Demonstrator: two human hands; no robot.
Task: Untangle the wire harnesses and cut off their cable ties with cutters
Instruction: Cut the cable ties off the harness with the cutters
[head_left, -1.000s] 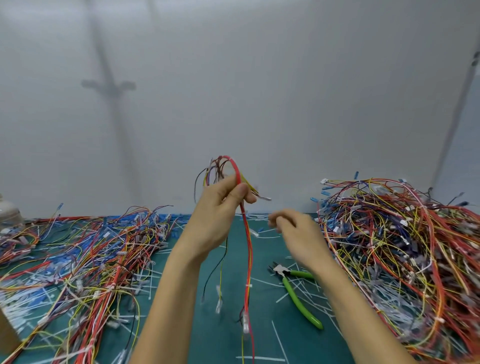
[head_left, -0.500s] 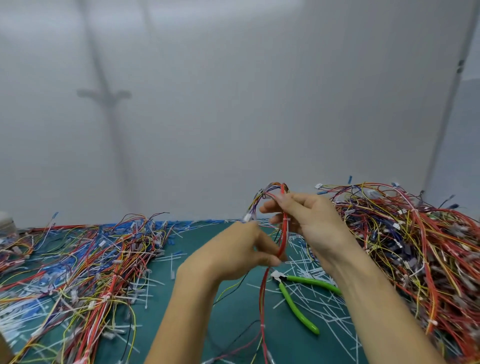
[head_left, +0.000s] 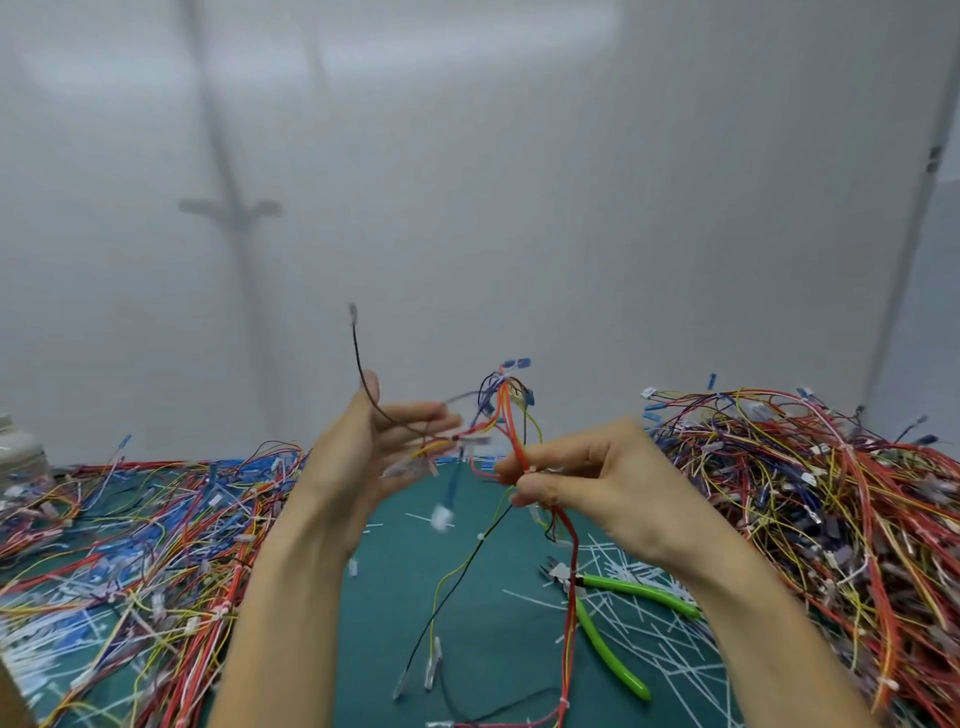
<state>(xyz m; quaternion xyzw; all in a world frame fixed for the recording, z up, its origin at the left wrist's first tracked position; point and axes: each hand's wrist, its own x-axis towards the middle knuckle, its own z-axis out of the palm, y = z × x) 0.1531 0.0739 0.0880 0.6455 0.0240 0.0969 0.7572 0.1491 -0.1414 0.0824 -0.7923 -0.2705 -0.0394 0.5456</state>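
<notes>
Held between the two hands above the worktop, the wire harness is pinched by the right hand at its red strands. The blurred left hand has fingers nearly straight, a black wire crossing it; its grip cannot be told. Green cutters lie below the right hand.

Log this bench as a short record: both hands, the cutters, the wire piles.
Left hand: blurred, fingers extended, black wire crossing it; grip unclear
Right hand: pinches wire harness, raised above mat
Cutters: green-handled, lying unheld on mat
Wires: left pile, right pile, flanking the mat
Cut ties: white strips scattered around cutters
</notes>
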